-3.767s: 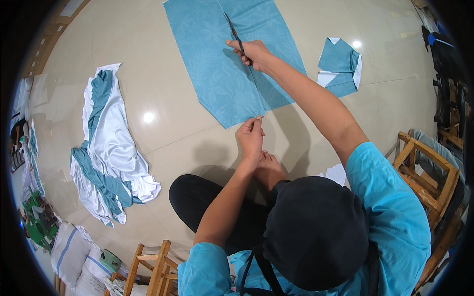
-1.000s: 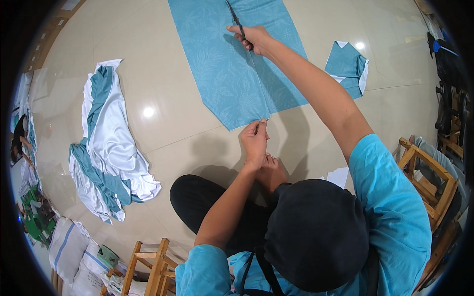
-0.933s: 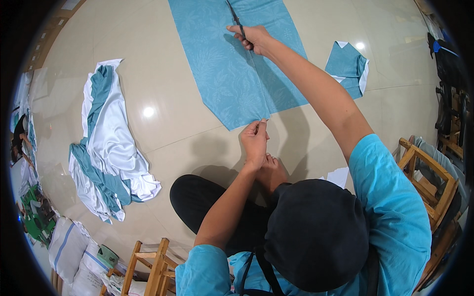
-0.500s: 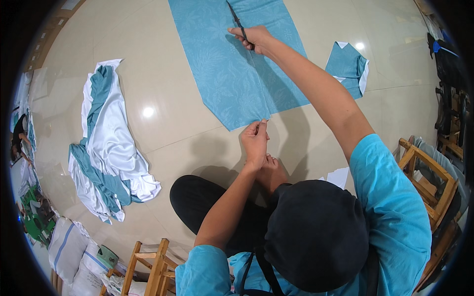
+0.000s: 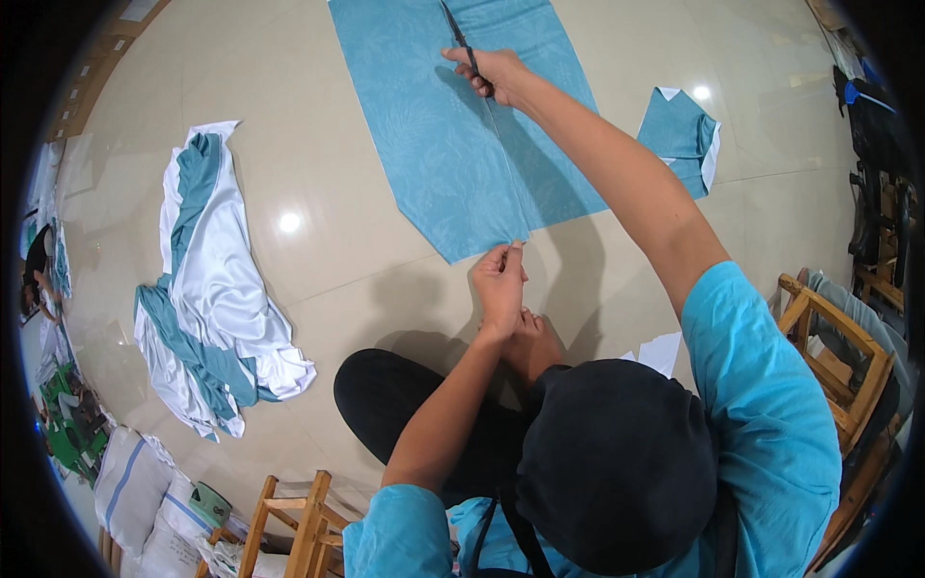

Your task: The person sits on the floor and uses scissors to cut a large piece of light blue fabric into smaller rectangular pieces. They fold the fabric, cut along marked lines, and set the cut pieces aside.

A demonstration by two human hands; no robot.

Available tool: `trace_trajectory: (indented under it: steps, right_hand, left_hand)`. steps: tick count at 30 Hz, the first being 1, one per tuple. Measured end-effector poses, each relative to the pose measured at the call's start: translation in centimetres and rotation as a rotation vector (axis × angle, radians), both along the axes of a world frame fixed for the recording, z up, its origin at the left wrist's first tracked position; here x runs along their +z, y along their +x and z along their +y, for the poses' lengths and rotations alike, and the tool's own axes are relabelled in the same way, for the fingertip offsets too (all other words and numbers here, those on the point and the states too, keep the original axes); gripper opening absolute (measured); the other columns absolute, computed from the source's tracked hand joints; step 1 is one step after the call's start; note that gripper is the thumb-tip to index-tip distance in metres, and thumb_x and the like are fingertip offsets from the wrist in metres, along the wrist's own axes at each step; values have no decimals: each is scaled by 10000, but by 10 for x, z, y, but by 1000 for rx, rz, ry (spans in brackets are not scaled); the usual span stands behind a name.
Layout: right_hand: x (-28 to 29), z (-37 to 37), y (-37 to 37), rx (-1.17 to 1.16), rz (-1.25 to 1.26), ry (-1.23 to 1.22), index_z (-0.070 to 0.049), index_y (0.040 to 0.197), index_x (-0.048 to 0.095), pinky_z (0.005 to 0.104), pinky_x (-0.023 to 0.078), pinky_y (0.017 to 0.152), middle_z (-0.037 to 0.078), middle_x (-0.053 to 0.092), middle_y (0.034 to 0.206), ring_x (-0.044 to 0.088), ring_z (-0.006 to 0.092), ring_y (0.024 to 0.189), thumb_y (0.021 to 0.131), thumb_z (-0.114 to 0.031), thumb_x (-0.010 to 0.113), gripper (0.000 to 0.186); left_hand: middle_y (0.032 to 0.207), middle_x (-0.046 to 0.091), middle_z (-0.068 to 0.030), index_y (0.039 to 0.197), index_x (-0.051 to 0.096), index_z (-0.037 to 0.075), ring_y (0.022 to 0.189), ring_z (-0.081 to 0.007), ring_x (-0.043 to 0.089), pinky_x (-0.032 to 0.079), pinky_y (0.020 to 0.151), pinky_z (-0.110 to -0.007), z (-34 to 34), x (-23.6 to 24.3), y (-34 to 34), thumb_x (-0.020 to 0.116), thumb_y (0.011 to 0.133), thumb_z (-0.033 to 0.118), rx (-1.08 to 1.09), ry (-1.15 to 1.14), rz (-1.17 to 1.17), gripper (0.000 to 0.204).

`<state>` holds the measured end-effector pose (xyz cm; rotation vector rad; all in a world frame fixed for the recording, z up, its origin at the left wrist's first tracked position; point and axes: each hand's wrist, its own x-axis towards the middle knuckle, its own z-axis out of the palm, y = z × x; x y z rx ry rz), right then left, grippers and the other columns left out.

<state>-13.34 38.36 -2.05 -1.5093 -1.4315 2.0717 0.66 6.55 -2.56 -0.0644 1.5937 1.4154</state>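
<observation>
From my end: blue cloth [image 5: 409, 135] flat on the floor [image 5: 337, 226], straight ahead of both hands, long axis running away from the body, leaning slightly left at the far end. Key relation: the line [image 5: 505, 159] down the cloth, strung between the hands. Right hand [image 5: 498, 75] is the far one, up over the cloth, wrapped round the scissors [image 5: 471, 64], blades [image 5: 457, 31] pointing away, roughly along that line. Left hand [image 5: 498, 294] is the near one, fingertips pinched tight on the cloth's near edge, at the line's end.

Hard to make out: the cloth's far end is cut off by my top border, blade tips sit right at it, and I can't tell how wide the blades stand. Slit or fold for the line? Can't tell. Left fingertips hide the pinched bit; the right forearm [image 5: 602, 144] covers part of the scrap [image 5: 674, 125].
</observation>
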Motion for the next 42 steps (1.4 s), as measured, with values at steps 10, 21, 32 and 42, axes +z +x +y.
trace_trajectory:
  steps: [10, 21, 32, 42]
  right_hand:
    - [-6, 9, -11, 0, 5, 13, -15, 869, 692, 275, 418, 517, 57, 638, 775, 523, 107, 626, 862, -346, 941, 414]
    - [-3, 9, -15, -12, -10, 28, -20, 874, 704, 269, 419, 518, 50, 642, 778, 528, 106, 644, 865, -343, 938, 399]
    - [-8, 11, -15, -10, -4, 14, -38, 849, 696, 264, 413, 508, 40, 643, 762, 534, 95, 623, 855, -349, 950, 402]
    - [-9, 13, -16, 4, -25, 51, -32, 829, 690, 278, 425, 502, 50, 646, 752, 540, 116, 606, 869, -302, 948, 376]
  left_hand:
    - [645, 550, 32, 908, 724, 42, 538, -37, 409, 305, 505, -251, 1, -2, 2, 713, 1080, 234, 17, 8, 8, 257]
    - [639, 550, 28, 873, 711, 44, 531, -39, 407, 306, 501, -254, 1, -3, 2, 713, 1079, 240, 18, 14, 36, 285]
    - [648, 547, 37, 802, 678, 17, 600, -35, 461, 354, 570, -252, 2, 5, 0, 690, 1090, 202, 8, -31, -8, 342]
    - [649, 559, 31, 820, 688, 9, 604, -34, 463, 356, 572, -254, 4, 9, -1, 685, 1092, 199, -9, -30, 16, 332]
